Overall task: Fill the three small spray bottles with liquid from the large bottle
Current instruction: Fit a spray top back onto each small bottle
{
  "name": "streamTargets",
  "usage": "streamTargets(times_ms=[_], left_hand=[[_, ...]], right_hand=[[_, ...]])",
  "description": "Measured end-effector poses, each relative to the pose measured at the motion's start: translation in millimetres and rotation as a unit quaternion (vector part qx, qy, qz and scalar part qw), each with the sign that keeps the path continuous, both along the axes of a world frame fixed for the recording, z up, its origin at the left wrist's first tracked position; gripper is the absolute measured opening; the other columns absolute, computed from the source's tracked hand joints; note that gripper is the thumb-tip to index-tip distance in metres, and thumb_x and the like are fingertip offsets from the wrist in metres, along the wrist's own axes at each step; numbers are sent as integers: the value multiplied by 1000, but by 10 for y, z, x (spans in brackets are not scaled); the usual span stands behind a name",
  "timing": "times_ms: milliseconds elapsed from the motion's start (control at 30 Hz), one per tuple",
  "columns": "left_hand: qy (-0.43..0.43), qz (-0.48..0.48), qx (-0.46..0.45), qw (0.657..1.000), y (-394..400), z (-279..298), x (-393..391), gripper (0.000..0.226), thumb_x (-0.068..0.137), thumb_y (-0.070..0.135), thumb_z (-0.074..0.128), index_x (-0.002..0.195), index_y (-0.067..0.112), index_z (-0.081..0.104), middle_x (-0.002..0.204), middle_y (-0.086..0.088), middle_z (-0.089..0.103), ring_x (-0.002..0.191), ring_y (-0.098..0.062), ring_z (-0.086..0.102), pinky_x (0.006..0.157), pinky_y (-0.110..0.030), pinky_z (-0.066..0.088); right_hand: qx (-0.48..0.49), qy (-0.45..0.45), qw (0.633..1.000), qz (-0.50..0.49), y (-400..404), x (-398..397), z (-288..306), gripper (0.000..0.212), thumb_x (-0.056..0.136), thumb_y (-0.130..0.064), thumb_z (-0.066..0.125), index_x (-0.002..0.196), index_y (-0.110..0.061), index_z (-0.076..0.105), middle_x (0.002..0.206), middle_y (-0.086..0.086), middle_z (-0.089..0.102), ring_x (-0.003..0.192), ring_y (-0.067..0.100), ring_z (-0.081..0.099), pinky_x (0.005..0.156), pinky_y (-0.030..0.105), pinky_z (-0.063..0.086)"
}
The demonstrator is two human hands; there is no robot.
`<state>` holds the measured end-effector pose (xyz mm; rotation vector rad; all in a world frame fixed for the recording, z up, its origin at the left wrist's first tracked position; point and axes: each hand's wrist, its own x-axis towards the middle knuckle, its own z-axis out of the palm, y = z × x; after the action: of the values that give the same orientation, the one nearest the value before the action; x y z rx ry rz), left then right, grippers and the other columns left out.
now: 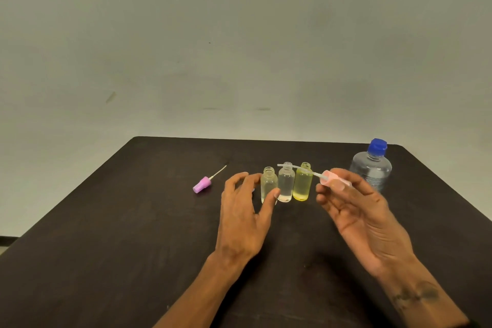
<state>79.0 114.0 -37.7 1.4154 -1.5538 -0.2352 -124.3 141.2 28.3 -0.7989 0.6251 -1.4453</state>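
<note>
Three small uncapped spray bottles stand in a row on the dark table (pixel 133 234): a clear one (pixel 268 184) on the left, a clear one (pixel 286 181) in the middle, a yellow one (pixel 303 181) on the right. My left hand (pixel 245 210) curves around the left bottle, thumb against its front, fingers spread. My right hand (pixel 354 210) pinches a pale pink spray cap (pixel 330 178) lying sideways, its white tube pointing left over the bottle necks. The large clear bottle (pixel 371 168) with a blue cap stands at the back right.
A purple spray cap (pixel 201 184) with its tube lies on the table left of the bottles. The table's far edge runs just behind the large bottle, with a plain wall beyond.
</note>
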Motion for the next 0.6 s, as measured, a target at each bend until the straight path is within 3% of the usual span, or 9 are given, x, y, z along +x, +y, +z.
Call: streamTargets(times_ms=[133,233,400,600], left_hand=[[18,-33,-7,999,173,27,9,45,97,57,62,135,34,61,128,17,60,119,2,57,101,-21,52],[9,-41,-4,999,185,51,-6,49,96,60,59,136,33,59,126,19,65,117,2,57,100,-24,53],[6,-51,-13,999,156,35,4,44,96,56,64,133,32,60,120,19,68,111,-3,62,94,-28,56],[-20,-68,-12,997,158,58,-8,47,94,60,62,131,31,62,120,17,69,111,-1,61,94,-18,52]], right_hand=[[-55,51,996,-39,9,-47,58,24,73,-9,83,97,-13,81,105,16,79,88,28,80,77,32,67],[-104,106,987,-65,-13,-70,39,57,50,-39,106,98,-17,83,109,16,78,92,32,80,78,32,66],[-133,185,965,-134,-53,-110,-19,66,48,-60,101,100,-25,82,114,9,78,98,33,78,81,31,65],[-156,243,941,-179,-92,-136,-76,36,70,-15,84,105,-15,77,110,2,79,103,32,76,81,24,64]])
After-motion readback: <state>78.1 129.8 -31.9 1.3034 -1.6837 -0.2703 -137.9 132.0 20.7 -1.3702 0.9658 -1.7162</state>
